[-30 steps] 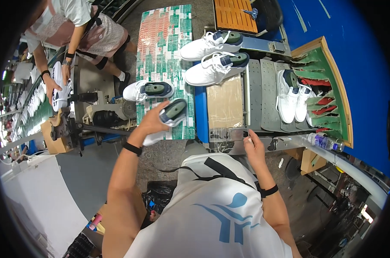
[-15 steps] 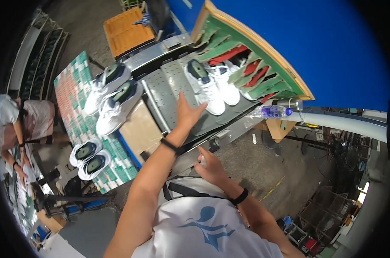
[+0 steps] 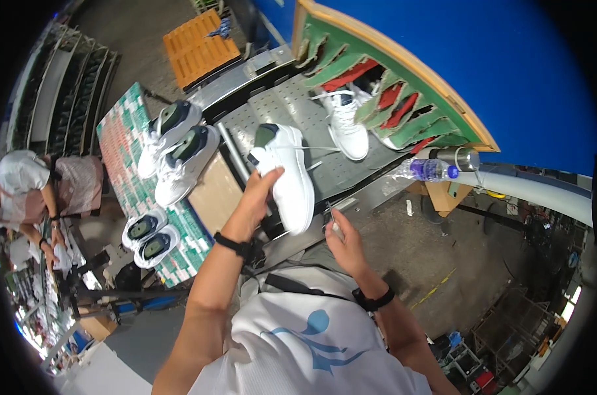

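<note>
Two hands were at work over the grey perforated metal counter [image 3: 292,112]. The left hand [image 3: 255,201] had its fingers wrapped around the side of a white lace-up sneaker with a dark green lining [image 3: 286,172], holding it tilted above the counter's near edge, toe toward the person. The right hand [image 3: 343,237] was pinched shut on a small thin pale tool [image 3: 332,220], too small to identify, just beside the sneaker's toe.

A second white sneaker [image 3: 346,122] stood farther along the counter, against a green and red slotted rack with a wooden rim [image 3: 403,99]. A clear plastic bottle with a purple label [image 3: 426,170] lay at the counter's right corner.

Left of the counter, a green and white patterned table [image 3: 124,141] carried two pairs of white sneakers [image 3: 176,148], one at its far end and one at its near edge. An orange slatted pallet [image 3: 196,49] lay on the grey concrete floor beyond. Another person in a white shirt [image 3: 28,184] bent over at the left rim, mostly cut off. Blue wall filled the upper right.
</note>
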`<action>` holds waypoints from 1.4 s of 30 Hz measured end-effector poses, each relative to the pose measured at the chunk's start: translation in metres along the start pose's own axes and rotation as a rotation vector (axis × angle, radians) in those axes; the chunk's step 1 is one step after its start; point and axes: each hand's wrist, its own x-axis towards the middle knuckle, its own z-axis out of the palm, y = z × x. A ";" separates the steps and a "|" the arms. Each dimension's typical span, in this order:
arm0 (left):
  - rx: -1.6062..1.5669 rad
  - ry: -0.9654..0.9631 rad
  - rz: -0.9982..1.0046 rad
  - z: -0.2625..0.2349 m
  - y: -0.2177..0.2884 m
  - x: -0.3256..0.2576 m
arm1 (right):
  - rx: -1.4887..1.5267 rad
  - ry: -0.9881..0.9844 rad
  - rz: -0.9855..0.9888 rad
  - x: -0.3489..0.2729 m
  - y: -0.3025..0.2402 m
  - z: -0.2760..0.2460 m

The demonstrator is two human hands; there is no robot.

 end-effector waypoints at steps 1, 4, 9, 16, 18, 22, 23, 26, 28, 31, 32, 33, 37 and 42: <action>0.109 0.062 -0.004 -0.013 -0.012 -0.022 | -0.092 -0.005 -0.096 0.002 -0.007 0.010; 0.108 0.006 0.087 -0.029 -0.025 -0.090 | -0.100 -0.109 -0.226 0.005 -0.031 0.049; -0.189 0.116 -0.164 -0.081 -0.046 -0.153 | -0.095 -0.354 -0.276 -0.010 -0.059 0.095; 0.778 0.393 0.606 -0.112 -0.044 -0.156 | -0.271 -0.352 -0.310 -0.007 -0.034 0.145; 0.968 0.372 0.606 -0.126 -0.043 -0.151 | -0.326 -0.320 -0.267 0.000 -0.024 0.151; 0.795 0.164 0.222 -0.158 -0.006 -0.154 | -0.346 -0.295 -0.306 -0.012 -0.023 0.153; 0.783 0.170 0.221 -0.169 0.003 -0.153 | -0.355 -0.304 -0.307 -0.019 -0.037 0.151; 0.331 -0.186 0.021 -0.192 0.056 -0.164 | -0.570 -0.312 -0.597 -0.041 -0.084 0.150; 0.344 -0.269 0.040 -0.198 0.089 -0.167 | -0.631 -0.341 -0.685 -0.044 -0.093 0.161; 0.551 -0.116 0.239 -0.198 0.096 -0.151 | -0.728 -0.384 -0.785 -0.036 -0.097 0.178; 0.739 0.034 0.417 -0.194 0.091 -0.143 | -0.799 -0.379 -0.859 -0.035 -0.097 0.183; 0.735 0.033 0.414 -0.191 0.079 -0.135 | -0.871 -0.376 -0.928 -0.037 -0.095 0.187; 1.036 -0.135 0.822 -0.175 0.055 -0.106 | -1.038 -0.344 -0.909 -0.042 -0.091 0.199; 1.092 -0.159 0.670 -0.159 0.073 -0.098 | -0.742 -0.328 -0.687 -0.037 -0.097 0.208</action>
